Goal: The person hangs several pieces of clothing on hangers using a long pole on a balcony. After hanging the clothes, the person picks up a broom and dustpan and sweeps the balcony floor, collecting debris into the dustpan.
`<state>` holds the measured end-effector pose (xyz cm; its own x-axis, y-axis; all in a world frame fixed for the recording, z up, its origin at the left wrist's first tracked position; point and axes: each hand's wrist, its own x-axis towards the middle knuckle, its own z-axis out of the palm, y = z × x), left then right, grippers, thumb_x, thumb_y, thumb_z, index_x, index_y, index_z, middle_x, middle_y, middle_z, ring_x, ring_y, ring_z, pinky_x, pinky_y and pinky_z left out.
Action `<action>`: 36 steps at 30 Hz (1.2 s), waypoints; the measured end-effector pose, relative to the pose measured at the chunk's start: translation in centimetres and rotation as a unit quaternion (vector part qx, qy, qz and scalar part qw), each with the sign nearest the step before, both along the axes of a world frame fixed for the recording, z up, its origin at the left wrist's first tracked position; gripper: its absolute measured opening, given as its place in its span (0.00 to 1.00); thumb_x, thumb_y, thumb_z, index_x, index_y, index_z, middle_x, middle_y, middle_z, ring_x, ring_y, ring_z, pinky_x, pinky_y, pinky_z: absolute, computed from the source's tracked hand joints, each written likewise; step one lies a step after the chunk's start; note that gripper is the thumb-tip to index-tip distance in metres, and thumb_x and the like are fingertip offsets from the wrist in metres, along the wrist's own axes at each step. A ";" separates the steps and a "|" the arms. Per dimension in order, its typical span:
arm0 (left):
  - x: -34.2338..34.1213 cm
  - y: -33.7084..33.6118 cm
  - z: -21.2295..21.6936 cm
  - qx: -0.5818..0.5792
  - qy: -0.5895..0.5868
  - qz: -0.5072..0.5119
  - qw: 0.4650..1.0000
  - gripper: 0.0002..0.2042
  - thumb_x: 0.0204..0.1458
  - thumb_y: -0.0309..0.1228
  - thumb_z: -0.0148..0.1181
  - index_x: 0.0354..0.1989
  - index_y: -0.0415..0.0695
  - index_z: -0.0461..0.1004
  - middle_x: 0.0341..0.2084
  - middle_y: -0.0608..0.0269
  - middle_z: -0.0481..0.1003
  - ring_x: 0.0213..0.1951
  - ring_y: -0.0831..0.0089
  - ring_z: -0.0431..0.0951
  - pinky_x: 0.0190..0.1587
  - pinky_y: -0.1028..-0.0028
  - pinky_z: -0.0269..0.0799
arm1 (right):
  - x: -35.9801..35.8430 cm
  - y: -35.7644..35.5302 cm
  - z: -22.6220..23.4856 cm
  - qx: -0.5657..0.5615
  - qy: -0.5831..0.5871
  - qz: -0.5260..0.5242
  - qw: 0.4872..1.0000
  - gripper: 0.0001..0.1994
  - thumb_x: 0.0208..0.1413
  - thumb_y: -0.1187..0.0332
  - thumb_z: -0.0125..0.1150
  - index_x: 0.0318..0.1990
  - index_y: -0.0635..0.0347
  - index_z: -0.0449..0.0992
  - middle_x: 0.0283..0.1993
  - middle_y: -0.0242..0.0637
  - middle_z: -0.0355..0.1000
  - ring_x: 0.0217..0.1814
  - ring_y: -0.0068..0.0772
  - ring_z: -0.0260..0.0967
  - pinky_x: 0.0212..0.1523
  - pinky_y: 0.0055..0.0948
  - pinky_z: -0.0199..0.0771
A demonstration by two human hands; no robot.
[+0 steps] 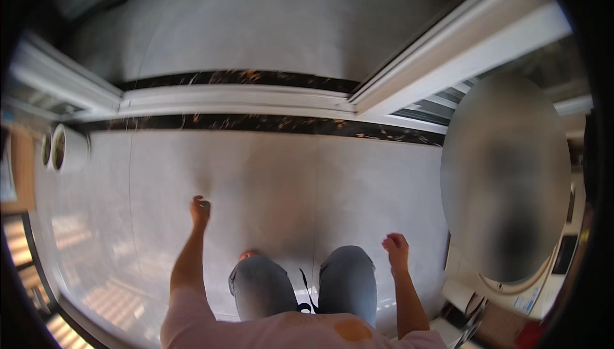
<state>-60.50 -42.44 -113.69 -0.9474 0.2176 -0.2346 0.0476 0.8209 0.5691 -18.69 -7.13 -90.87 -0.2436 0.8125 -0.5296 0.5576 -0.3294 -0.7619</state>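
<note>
My left hand (200, 209) hangs in the air above the pale tiled floor, its fingers curled in and nothing visible in them. To the right of my knees, my right hand (396, 248) is also in the air, with loosely bent fingers slightly apart and no object showing. Neither hand touches anything. Between my forearms are my legs in blue-grey trousers (263, 285), and a dark cord (307, 288) dangles between the knees.
Ahead, a white sliding-door track (236, 101) runs between dark speckled stone strips (256, 123). A white door frame (460, 45) rises at the right, near a large blurred grey oval (508, 176) and a white appliance (531, 298). White pots (70, 147) stand at the left.
</note>
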 end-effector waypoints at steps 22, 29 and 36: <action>22.9 15.6 62.5 -0.111 -0.202 -0.715 0.660 0.16 0.45 0.40 0.54 0.38 0.42 0.70 0.35 0.52 0.72 0.41 0.61 0.72 0.42 0.68 0.67 | 21.4 -4.4 27.3 -0.481 0.439 -0.659 0.377 0.15 0.56 0.62 0.34 0.38 0.67 0.58 0.35 0.47 0.61 0.39 0.48 0.60 0.47 0.53 0.62; 22.3 10.2 63.6 0.028 -0.312 -0.434 0.844 0.09 0.44 0.31 0.54 0.34 0.44 0.70 0.24 0.60 0.75 0.26 0.71 0.76 0.30 0.73 0.72 | 32.7 17.0 44.0 -0.124 0.501 -0.643 0.566 0.21 0.55 0.60 0.42 0.53 0.60 0.51 0.55 0.51 0.53 0.52 0.48 0.58 0.50 0.47 0.62; 24.6 -0.4 62.3 0.091 -0.511 -0.259 0.814 0.10 0.42 0.17 0.44 0.27 0.39 0.73 0.27 0.60 0.74 0.27 0.71 0.75 0.30 0.75 0.71 | 28.9 4.4 32.1 -0.370 0.388 -0.407 0.739 0.02 0.48 0.75 0.49 0.26 0.62 0.68 0.26 0.39 0.68 0.29 0.34 0.67 0.30 0.30 0.72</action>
<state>-35.93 -42.84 -51.43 -0.0465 0.6453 -0.7625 -0.2139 0.7392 0.6387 10.25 -2.75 -58.80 -0.2980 0.4147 -0.8598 -0.5658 -0.8021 -0.1908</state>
